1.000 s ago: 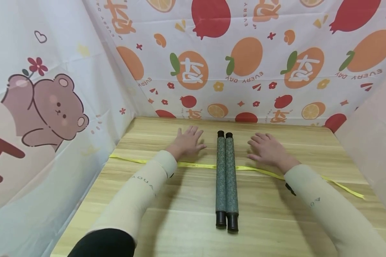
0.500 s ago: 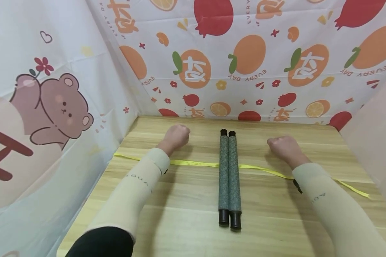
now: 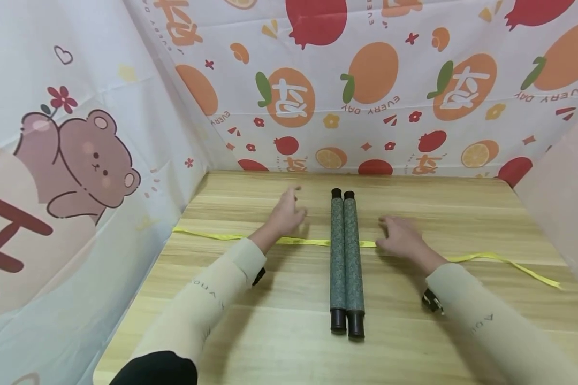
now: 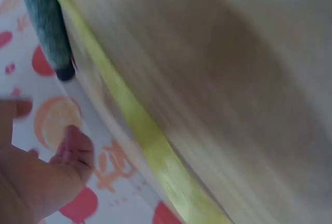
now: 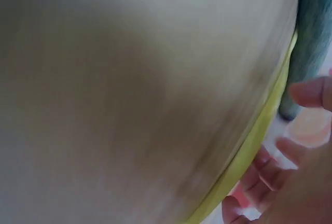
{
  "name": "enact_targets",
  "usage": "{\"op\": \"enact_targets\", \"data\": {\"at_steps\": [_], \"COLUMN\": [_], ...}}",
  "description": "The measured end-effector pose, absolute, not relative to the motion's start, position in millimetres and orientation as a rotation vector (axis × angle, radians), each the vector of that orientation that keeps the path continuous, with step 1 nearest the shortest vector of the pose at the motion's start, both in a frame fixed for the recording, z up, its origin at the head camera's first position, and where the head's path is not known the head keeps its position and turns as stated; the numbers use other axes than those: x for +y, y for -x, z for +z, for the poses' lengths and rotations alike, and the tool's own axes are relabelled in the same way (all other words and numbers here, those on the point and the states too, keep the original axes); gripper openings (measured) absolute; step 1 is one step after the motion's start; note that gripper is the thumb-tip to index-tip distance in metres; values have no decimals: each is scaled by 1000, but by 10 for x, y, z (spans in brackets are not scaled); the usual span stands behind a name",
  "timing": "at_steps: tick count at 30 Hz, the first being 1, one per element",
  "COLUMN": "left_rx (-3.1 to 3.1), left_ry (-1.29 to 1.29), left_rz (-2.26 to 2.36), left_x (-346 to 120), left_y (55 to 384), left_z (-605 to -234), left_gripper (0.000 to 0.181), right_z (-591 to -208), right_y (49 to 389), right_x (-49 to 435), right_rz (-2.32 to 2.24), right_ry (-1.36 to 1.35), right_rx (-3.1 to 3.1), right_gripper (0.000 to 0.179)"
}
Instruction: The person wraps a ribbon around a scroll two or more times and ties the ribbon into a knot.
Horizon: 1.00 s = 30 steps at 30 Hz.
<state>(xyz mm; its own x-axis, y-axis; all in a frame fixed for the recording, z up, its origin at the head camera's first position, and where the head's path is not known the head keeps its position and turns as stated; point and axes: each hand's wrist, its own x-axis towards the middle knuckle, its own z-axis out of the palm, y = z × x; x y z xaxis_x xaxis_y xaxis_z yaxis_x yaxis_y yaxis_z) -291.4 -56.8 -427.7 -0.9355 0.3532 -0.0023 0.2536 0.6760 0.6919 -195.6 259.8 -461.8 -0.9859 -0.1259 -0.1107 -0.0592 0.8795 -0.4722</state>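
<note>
Two slim grey-green rolls (image 3: 345,251) with dark end knobs, like a scroll rolled in from both ends, lie side by side on the wooden table. A yellow ribbon (image 3: 304,241) passes crosswise beneath them. My left hand (image 3: 285,216) is left of the rolls over the ribbon, fingers loosely bent and holding nothing. On the other side my right hand (image 3: 401,238) reaches down at the ribbon, its thumb and fingers apart. In the right wrist view the fingers of that hand (image 5: 290,182) overlap the ribbon (image 5: 249,151)'s edge.
The wooden table (image 3: 270,331) meets a fruit-printed white cloth (image 3: 250,123) at its back edge. A bear-printed cloth (image 3: 86,160) hangs at the left, and a pale cloth (image 3: 563,166) at the right. The ribbon's right end curves toward the table's right edge.
Both hands spread flat, then curled into fists, and now have loosened. They have moved inward toward the rolls, and the ribbon's right part has shifted.
</note>
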Motion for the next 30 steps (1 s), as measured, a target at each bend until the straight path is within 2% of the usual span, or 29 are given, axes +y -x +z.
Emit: {"op": "enact_targets", "data": {"at_steps": [3, 5, 8, 14, 22, 30], "left_rx": [2715, 2691, 2653, 2638, 2703, 2839], "left_ry": [-629, -711, -828, -924, -888, -695], "left_rz": [816, 640, 400, 153, 64, 252], "left_x": [-488, -449, -420, -454, -663, -758], "left_y": [2782, 2714, 2620, 2516, 2509, 2544], "left_z": [-4324, -4358, -4399, -4425, -4417, -4353], "left_gripper": [76, 77, 69, 42, 12, 11], "right_z": [-4619, -4612, -4605, -4575, -4607, -4582], "right_y": [1859, 1816, 1768, 1644, 1485, 1424], "right_x": [2452, 2392, 2356, 2405, 2695, 3263], "right_rz": [-630, -598, -555, -417, -489, -671], "right_ry": [190, 218, 266, 294, 251, 39], "right_rx": [2908, 2905, 2901, 2871, 2830, 2903], "right_gripper": [68, 63, 51, 25, 17, 10]}}
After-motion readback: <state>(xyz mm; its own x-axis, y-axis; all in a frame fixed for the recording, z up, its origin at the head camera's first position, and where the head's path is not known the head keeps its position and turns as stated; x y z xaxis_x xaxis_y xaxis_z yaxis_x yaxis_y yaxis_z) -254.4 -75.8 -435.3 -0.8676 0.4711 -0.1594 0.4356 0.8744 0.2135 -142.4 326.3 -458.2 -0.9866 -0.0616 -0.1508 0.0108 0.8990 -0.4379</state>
